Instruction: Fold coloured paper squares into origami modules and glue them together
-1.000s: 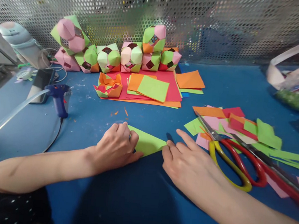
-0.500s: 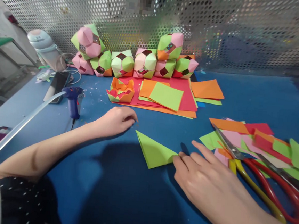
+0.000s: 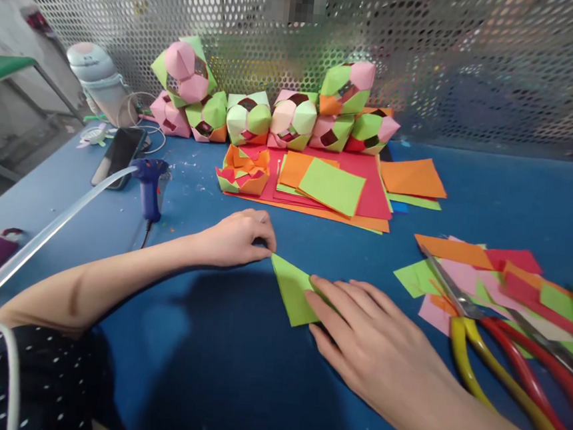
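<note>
A piece of green paper (image 3: 290, 292) lies on the blue worktop (image 3: 509, 194) in front of the person, seemingly folded, its visible part narrowing to a point at eleven o'clock. How many layers it has cannot be told, since fingers cover one side.

At the paper's ten o'clock the left hand (image 3: 242, 238) has thumb and forefinger brought together at that point, apparently pinching it. Between three and four o'clock the right hand (image 3: 367, 322) lies palm down, fingers extended and slightly apart across the paper.

The step in hand looks like steadying and lining up a fold. The next move seems to call for firm, even pressure along the edge, with the pointed corner kept from sliding.

Farther out, at eleven o'clock, sits an open orange paper cup (image 3: 252, 184), with a stack of coloured sheets (image 3: 333, 187) between twelve and one. Beyond them, around twelve, stand hollow paper balls (image 3: 294, 116). Scissors (image 3: 465, 307) lie at three o'clock, partly over paper scraps (image 3: 462, 274). A blue glue gun (image 3: 150, 190) stands at ten o'clock.
</note>
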A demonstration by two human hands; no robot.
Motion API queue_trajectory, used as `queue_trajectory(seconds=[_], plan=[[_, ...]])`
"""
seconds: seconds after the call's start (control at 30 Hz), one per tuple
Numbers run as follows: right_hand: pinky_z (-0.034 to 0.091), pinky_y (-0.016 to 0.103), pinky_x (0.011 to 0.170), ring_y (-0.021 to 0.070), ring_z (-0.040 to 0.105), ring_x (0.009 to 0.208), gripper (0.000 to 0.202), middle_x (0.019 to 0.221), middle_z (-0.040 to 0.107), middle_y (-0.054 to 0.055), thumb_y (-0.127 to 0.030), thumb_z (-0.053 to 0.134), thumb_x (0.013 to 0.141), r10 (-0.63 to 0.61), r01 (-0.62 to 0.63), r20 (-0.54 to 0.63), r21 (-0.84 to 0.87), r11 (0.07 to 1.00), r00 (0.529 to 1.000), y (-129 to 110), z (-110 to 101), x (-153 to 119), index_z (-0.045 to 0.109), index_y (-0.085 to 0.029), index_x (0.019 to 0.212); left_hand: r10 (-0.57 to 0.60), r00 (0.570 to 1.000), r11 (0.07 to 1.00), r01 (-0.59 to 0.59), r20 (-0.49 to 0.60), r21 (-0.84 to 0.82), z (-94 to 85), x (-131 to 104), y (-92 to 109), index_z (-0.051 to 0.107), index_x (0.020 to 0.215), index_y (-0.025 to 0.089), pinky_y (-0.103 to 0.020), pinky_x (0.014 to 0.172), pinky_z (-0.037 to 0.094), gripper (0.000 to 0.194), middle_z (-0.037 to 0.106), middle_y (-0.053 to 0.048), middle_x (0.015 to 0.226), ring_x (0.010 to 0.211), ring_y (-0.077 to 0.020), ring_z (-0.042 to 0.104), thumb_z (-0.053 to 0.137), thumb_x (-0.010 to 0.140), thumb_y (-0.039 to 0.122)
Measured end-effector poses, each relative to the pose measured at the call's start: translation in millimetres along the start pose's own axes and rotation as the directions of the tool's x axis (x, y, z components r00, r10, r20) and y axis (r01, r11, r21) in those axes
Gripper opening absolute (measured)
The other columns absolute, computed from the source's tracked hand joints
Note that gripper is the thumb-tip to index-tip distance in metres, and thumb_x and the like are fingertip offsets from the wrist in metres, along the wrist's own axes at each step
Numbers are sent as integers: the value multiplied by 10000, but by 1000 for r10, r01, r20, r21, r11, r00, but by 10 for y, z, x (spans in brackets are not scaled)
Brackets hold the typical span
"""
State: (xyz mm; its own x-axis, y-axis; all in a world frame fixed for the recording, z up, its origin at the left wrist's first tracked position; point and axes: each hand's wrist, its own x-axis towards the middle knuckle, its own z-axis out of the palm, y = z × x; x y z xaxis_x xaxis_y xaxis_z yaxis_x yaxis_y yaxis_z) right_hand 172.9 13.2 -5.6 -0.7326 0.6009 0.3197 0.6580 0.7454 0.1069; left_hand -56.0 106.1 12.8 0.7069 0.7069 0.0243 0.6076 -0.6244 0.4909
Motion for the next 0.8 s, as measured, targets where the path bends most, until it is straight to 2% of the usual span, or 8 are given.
queue_trajectory(seconds=[0.27, 0.43, 0.67, 0.8], plan=[[422, 434, 877, 255, 593, 944, 250, 1053, 666, 123, -213, 467, 882, -3, 4, -16, 58, 998, 1000, 58, 22, -3, 651, -109, 1016, 20, 1000, 1000, -20, -2, -9, 14, -12, -29, 686, 870, 167, -286, 825, 442, 135, 605, -43, 865, 875, -152, 563, 576, 793, 177], [436, 431, 878, 232, 604, 885, 215, 1005, 680, 112, -142, 479, 858, -16, 17, -32, 47, 999, 999, 65, 21, 15, 682, -137, 929, 25, 1000, 999, -25, -12, -24, 21, -6, -31, 688, 852, 165, -279, 823, 443, 128, 605, -42, 856, 868, -149, 564, 576, 790, 166], [443, 454, 903, 256, 596, 965, 310, 1052, 671, 148, -40, 402, 838, -164, 165, -44, 22, 986, 986, 75, 58, -17, 683, -76, 964, 36, 999, 999, -36, -21, -35, 40, 6, -56, 686, 828, 155, -274, 823, 438, 120, 612, -43, 842, 862, -148, 566, 573, 788, 156], [471, 430, 889, 233, 611, 958, 350, 1010, 687, 149, -14, 359, 845, -210, 214, -90, 31, 976, 974, 71, 47, -25, 691, -78, 934, 36, 999, 998, -37, -25, -44, 50, 5, -71, 687, 813, 148, -270, 810, 437, 118, 610, -48, 839, 854, -148, 563, 572, 787, 150]])
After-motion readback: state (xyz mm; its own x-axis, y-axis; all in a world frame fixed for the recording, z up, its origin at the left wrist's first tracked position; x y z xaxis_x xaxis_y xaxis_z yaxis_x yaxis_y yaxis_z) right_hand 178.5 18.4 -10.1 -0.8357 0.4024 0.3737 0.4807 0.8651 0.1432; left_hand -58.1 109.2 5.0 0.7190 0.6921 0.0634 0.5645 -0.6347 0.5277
